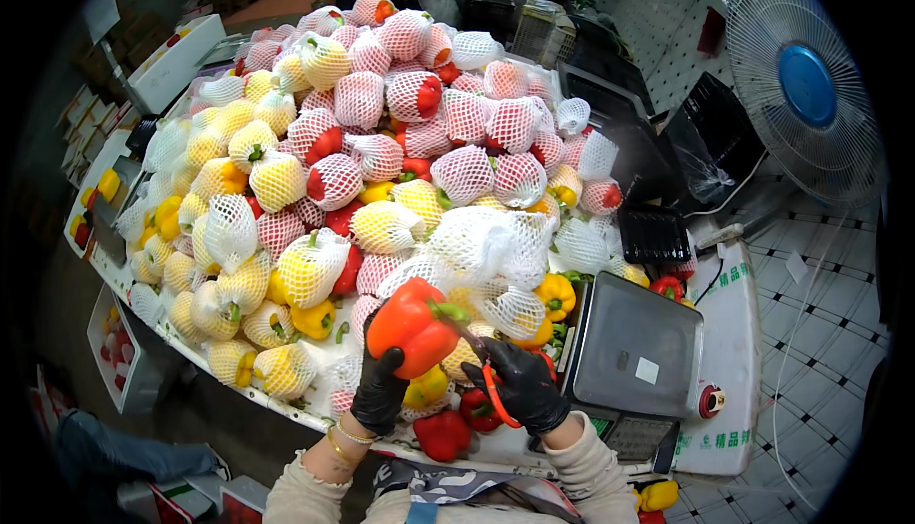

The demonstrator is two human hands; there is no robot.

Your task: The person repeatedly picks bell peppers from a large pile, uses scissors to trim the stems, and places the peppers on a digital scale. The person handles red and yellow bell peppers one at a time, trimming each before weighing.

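Note:
In my black-gloved left hand (379,392) is an orange-red bell pepper (410,328), its green stem (446,311) turned to the right. My right hand (526,386), gloved in black too, grips scissors (493,398) with orange handles. Their blades reach up to the stem; whether they are parted I cannot tell. Below the hands sit bare red bell peppers (442,435) and a yellow bell pepper (426,388). Just beyond the held pepper lie empty white foam net sleeves (469,241). A large heap of red and yellow peppers in foam nets (279,181) spreads over the table.
A scale with a flat grey platform (640,341) stands right of my hands. Black trays (654,233) are stacked behind it. A fan with a blue hub (806,83) rises at the far right. White boxes (177,64) line the left side, where a person's leg (133,446) shows.

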